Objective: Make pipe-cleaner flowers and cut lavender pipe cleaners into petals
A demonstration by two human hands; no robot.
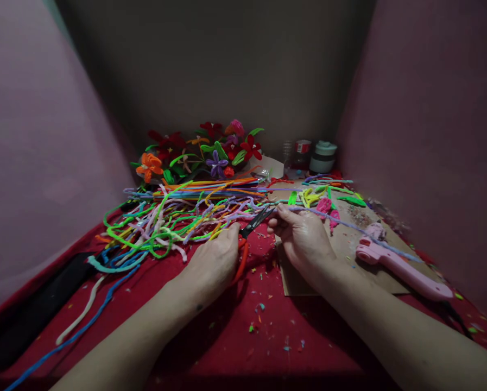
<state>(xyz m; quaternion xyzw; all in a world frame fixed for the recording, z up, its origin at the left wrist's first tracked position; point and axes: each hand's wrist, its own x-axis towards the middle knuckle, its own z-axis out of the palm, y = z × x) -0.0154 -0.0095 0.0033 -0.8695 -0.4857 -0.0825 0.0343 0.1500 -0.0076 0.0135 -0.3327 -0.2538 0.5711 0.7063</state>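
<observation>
My left hand [216,255] grips a pair of scissors [243,255] with red-orange handles and dark blades. The blades point up and right, their tips close to the fingertips of my right hand [302,239]. Between that hand's thumb and fingers is a lavender pipe cleaner [349,224], pinched near the blade tips. It trails right across the cardboard toward a pink glue gun [404,266]. Whether the blades touch the pipe cleaner I cannot tell. Left of the hands lies a tangled heap of coloured pipe cleaners [162,231].
Pipe-cleaner flowers [216,163] stand at the back. Near them are a lidded cup [323,157] and a bottle [302,155]. A cardboard sheet [341,266] bears green, yellow and pink pieces. Fluff scraps dot the red cloth [235,336]. A black strip [43,304] lies left.
</observation>
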